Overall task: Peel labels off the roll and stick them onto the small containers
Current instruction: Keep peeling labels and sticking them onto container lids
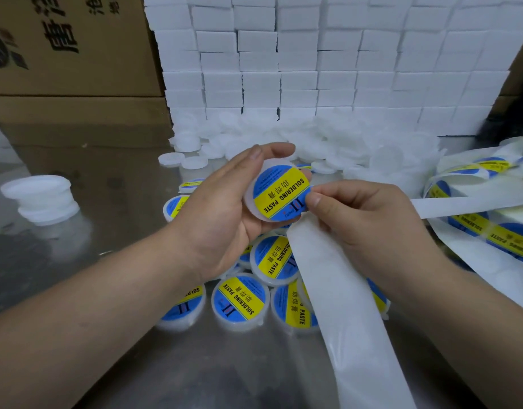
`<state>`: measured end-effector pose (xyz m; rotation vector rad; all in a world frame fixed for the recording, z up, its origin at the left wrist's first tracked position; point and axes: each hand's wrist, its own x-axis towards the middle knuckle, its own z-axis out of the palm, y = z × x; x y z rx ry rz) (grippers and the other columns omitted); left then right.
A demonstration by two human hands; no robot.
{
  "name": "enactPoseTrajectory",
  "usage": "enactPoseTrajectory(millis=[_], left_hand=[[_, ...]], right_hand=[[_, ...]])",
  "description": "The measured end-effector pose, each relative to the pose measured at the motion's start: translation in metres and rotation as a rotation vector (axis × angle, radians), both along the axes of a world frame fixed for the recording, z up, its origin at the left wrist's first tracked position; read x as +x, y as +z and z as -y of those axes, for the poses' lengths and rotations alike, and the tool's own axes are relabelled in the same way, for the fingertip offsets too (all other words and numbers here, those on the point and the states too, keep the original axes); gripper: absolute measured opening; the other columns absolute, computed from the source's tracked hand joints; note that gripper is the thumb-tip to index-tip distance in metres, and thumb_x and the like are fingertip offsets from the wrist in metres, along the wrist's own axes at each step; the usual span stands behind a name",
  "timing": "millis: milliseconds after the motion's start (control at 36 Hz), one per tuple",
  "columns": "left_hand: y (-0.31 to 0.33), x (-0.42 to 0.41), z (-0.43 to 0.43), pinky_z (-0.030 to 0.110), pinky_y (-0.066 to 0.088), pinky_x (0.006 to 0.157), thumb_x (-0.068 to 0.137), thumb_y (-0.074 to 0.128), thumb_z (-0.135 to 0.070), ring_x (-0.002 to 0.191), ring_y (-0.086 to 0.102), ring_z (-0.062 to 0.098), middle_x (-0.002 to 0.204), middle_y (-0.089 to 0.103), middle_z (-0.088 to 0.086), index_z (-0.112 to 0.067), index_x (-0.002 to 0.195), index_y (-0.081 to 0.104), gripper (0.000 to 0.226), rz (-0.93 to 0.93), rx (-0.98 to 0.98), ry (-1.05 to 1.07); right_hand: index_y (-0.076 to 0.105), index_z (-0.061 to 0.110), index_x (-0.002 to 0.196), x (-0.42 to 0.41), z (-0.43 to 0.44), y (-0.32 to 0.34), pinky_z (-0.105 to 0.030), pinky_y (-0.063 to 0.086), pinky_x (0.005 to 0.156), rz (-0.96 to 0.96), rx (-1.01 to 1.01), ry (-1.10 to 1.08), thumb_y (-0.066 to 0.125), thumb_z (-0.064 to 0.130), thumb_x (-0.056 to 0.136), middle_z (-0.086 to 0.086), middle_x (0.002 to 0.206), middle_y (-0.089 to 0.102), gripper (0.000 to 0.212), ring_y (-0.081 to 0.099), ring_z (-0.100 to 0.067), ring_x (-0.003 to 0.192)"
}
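Label (279, 193) reads "SOLDERING PASTE"; left hand (225, 208) fingers grip container (254, 208), right hand (363, 214) pinches label.

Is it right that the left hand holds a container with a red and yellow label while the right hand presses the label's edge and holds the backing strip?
Not quite. In the head view the label on the container in the left hand is blue and yellow, not red. The rest holds: the right hand presses the label's edge and holds the backing strip.
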<state>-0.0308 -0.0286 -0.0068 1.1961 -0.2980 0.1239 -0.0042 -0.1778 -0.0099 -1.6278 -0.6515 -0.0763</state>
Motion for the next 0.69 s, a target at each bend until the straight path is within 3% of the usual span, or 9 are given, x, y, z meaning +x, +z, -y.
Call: enactPoseTrajectory(millis=[250,694], left_hand=[[-0.0041,-0.0014,0.0026,0.028,0.056,0.068,0.069,0.057,-0.019,0.086,0.069,0.018,0.091,0.072,0.007,-0.02,0.098,0.061,0.029,0.05,0.059,0.011],[-0.0085,-0.0002,0.0032,0.027,0.055,0.07,0.07,0.06,-0.018,0.093,0.068,0.02,0.096,0.072,0.004,-0.025,0.097,0.063,0.027,0.078,0.095,0.04]], right_hand=[[0.067,0.032,0.059,0.0011,-0.0007,-0.0007,-0.003,0.035,0.047,0.026,-0.002,-0.007,0.062,0.012,0.084,0.02,0.043,0.056,0.033,0.048,0.01,0.044],[0.066,0.033,0.059,0.0035,-0.0002,-0.0026,-0.002,0.035,0.048,0.063,-0.054,-0.04,0.064,0.016,0.084,0.022,0.044,0.056,0.03,0.05,0.01,0.045]])
